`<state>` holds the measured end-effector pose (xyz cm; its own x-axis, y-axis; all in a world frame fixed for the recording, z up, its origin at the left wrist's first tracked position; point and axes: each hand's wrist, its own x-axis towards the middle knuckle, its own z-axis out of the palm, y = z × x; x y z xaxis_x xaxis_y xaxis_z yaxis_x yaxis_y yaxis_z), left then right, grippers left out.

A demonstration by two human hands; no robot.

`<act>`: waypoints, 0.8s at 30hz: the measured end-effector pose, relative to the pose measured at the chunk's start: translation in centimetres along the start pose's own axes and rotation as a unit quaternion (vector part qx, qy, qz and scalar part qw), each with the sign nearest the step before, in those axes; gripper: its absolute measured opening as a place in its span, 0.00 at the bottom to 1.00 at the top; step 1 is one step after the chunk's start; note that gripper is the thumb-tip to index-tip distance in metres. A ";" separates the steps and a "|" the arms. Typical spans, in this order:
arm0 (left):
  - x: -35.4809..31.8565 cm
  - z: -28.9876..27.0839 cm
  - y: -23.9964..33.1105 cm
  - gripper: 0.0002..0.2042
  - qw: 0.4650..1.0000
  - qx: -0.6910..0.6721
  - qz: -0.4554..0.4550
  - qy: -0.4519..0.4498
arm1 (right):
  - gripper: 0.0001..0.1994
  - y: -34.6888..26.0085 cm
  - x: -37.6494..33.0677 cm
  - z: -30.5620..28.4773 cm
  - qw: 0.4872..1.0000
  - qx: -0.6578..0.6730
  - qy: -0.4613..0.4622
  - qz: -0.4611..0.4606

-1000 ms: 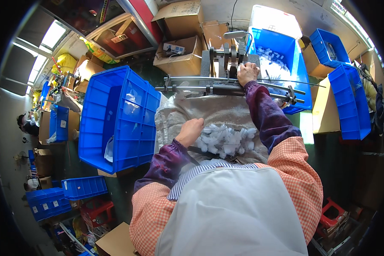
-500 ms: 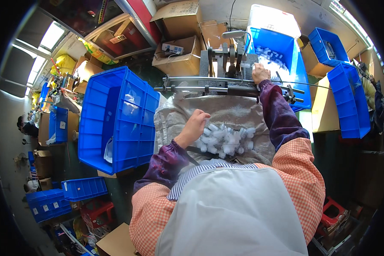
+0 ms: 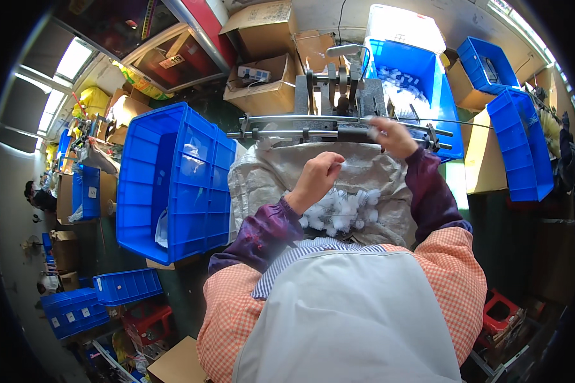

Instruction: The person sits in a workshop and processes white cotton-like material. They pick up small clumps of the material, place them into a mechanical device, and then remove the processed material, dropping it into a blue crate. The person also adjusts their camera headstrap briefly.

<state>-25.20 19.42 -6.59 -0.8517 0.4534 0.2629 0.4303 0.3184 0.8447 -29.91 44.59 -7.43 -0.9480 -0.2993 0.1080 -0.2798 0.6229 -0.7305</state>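
My left hand (image 3: 317, 181) is raised over a heap of small white bristly pieces (image 3: 338, 214), its fingers curled in and the thumb pressed against them. Whatever is between those fingertips is hidden. My right hand (image 3: 395, 138) is at the right part of the metal rails (image 3: 281, 133) of a dark bench machine (image 3: 372, 102). Its fingers point left and look pinched, with a pale smear at their tips that is too blurred to name. Under the heap, a grey-beige cloth (image 3: 255, 185) spreads across my lap and up to the machine.
A big blue crate (image 3: 201, 185) stands on its side at my left. Behind the machine on the right, a blue bin (image 3: 444, 96) contains more white pieces. A thin rod (image 3: 466, 124) sticks out rightward. Cardboard boxes (image 3: 262, 89) sit at the back, and another blue crate (image 3: 522, 150) stands far right.
My right hand has come off the machine's right side, back toward me over the rails. The left hand has moved right and slightly away from me, above the heap.
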 end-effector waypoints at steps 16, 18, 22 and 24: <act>-9.5 0.1 -7.0 0.20 0.908 0.263 -0.134 -0.297 | 0.08 7.6 9.1 3.4 0.904 -0.371 0.157 0.141; -9.7 0.1 -7.2 0.19 0.909 0.266 -0.129 -0.294 | 0.08 7.9 9.4 3.6 0.901 -0.384 0.151 0.137; -9.3 0.2 -7.2 0.18 0.902 0.268 -0.141 -0.308 | 0.09 8.5 9.7 3.5 0.916 -0.352 0.155 0.118; -9.3 0.2 -7.3 0.18 0.904 0.268 -0.134 -0.304 | 0.10 8.6 9.9 3.4 0.923 -0.336 0.146 0.118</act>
<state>-20.38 13.03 -15.33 -0.6955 0.6215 -0.3606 0.4539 0.7691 0.4500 -41.15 44.53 -14.96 -0.9675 0.0483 0.2480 0.0021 0.9831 -0.1833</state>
